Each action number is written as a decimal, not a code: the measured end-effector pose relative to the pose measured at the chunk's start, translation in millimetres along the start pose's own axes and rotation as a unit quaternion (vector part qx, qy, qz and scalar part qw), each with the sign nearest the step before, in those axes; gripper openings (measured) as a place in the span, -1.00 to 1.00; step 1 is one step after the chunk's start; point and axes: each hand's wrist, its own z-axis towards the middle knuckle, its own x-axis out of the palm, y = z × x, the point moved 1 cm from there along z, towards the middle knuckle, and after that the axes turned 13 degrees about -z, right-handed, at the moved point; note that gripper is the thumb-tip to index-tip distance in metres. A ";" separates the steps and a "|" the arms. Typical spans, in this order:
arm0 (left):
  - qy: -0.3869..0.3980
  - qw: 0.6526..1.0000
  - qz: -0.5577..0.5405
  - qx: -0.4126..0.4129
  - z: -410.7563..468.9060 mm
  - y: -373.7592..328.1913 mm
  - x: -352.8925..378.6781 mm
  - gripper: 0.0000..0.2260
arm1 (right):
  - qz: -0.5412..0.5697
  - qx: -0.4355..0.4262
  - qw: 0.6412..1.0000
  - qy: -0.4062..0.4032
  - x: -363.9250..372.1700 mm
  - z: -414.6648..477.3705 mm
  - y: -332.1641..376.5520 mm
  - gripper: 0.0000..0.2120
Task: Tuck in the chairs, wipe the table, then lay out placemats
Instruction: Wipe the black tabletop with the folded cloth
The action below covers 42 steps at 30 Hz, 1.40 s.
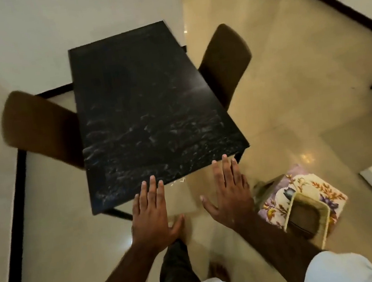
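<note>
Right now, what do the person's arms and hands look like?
No gloves, rings or watch: the left hand and right hand are bare, and so are both forearms. A pale sleeve covers the right upper arm. The left arm's sleeve is out of view.

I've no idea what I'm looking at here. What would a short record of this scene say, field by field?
table: dark, marble-look rectangular top
left chair: brown, back close to the table's left long side
right chair: brown, back close to the right long side
left hand: open, fingers straight, fingertips over the table's near edge
right hand: open, fingertips at the same edge; contact unclear
floral cloth: on the floor, to the person's right
held items: none in either hand
</note>
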 end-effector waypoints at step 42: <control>0.508 0.647 0.259 0.505 197.3 -406.9 415.4 -0.34 | 0.384 0.692 0.586 0.174 264.5 -91.5 -299.6 -0.57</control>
